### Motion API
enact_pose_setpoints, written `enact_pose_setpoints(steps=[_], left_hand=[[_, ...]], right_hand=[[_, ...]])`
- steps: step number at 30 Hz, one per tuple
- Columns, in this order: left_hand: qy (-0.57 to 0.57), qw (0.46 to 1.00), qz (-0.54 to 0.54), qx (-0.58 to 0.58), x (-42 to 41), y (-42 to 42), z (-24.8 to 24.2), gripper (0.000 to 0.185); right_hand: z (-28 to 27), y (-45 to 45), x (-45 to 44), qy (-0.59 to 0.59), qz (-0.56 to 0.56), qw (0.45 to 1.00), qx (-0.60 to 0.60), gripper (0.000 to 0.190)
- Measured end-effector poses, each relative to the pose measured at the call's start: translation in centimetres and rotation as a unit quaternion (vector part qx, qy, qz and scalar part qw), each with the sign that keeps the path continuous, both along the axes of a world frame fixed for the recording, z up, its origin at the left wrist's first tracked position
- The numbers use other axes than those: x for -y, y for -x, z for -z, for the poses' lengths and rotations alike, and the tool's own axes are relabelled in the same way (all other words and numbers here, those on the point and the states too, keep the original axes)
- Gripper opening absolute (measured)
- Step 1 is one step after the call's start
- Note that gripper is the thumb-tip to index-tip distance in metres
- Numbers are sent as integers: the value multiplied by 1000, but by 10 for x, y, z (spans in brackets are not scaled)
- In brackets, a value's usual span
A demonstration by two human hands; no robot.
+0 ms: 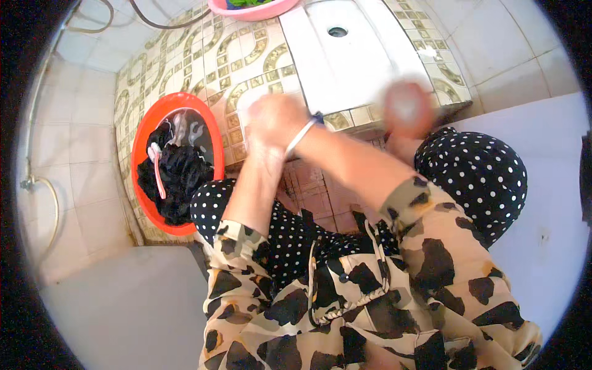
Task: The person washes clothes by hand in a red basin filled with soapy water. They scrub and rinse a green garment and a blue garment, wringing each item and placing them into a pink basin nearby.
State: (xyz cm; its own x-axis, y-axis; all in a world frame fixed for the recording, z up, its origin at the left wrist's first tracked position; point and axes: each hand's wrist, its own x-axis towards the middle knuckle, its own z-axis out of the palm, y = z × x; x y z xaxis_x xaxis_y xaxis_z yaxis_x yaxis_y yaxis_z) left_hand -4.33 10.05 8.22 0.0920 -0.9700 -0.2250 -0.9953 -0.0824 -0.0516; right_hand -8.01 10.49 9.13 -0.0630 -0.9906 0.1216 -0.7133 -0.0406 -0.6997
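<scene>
My left hand and my right hand meet in front of me over the patterned tile floor, both blurred. The right wrist bears a white band and something dark blue. Whether anything lies between the hands cannot be told. To their left stands a red plastic basin of water with dark wet cloth in it. A brush with a pink handle rests on the cloth.
A white squat toilet pan with a drain hole is set in the raised tiled floor. A pink basin with green and blue contents stands at the top. A blurred reddish round thing is near my right knee. Hoses hang at the left wall.
</scene>
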Motion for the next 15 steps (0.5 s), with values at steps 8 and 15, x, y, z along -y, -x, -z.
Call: enact_pose_setpoints(steps=[8, 15], left_hand=[[-249, 372, -242, -861, 16, -36, 27, 31], [-209, 443, -107, -865, 41, -47, 5, 38]], right_hand=[[7, 2, -7, 55, 37, 998, -4, 33], [66, 96, -3, -170, 109, 976, -76, 25]])
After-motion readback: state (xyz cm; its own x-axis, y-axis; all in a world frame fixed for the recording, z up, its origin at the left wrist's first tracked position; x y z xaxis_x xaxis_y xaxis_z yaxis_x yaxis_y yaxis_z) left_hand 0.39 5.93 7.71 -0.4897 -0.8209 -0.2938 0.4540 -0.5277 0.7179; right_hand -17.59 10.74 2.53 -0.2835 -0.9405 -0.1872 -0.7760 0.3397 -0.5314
